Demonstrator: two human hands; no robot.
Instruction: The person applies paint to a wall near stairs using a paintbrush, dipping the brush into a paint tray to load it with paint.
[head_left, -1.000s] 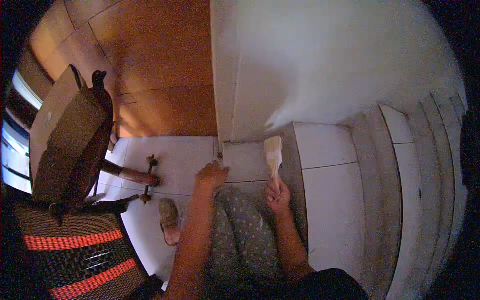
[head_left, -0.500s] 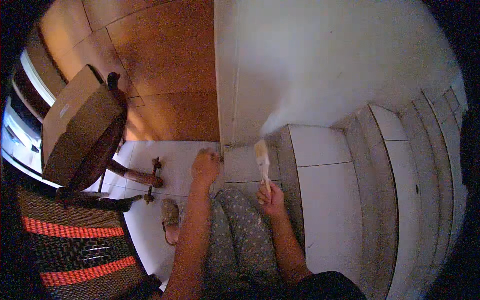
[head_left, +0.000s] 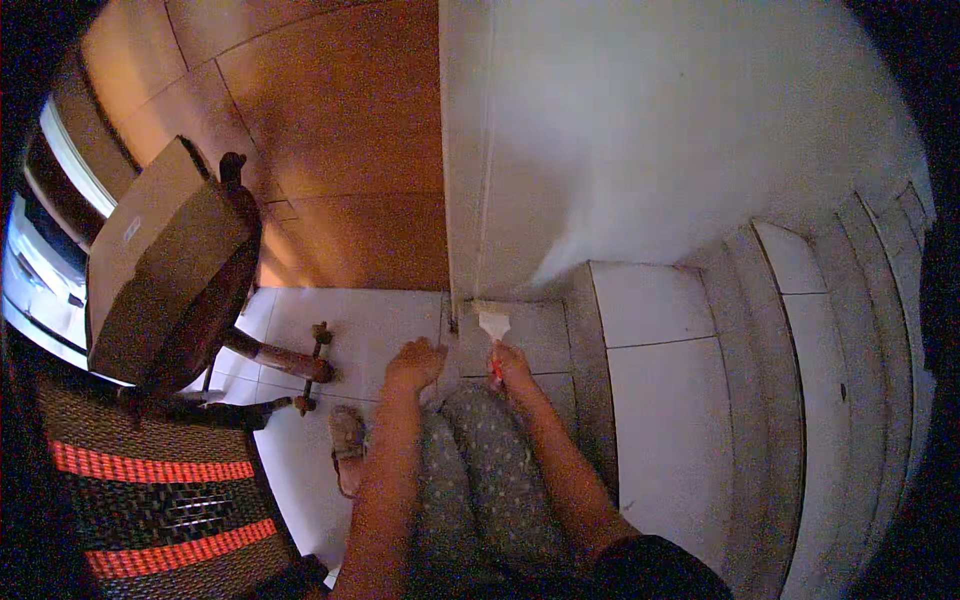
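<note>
While the flat brush (head_left: 493,323) points its pale bristles toward the foot of the white wall (head_left: 700,130), the right hand (head_left: 511,367) is closed around its red-marked handle; whether bristles and wall touch, I cannot tell. Beside it, the left hand (head_left: 415,366) is loosely curled, its fingertips too blurred to show any grip. Tiled steps (head_left: 665,430) flank the right; leftward are a cardboard box (head_left: 165,235) and a red-banded woven seat (head_left: 165,455).

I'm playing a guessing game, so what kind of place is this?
It looks like somewhere inside a home, probably beside a staircase. The tiled steps, the woven seat and the pale floor suggest that.
</note>
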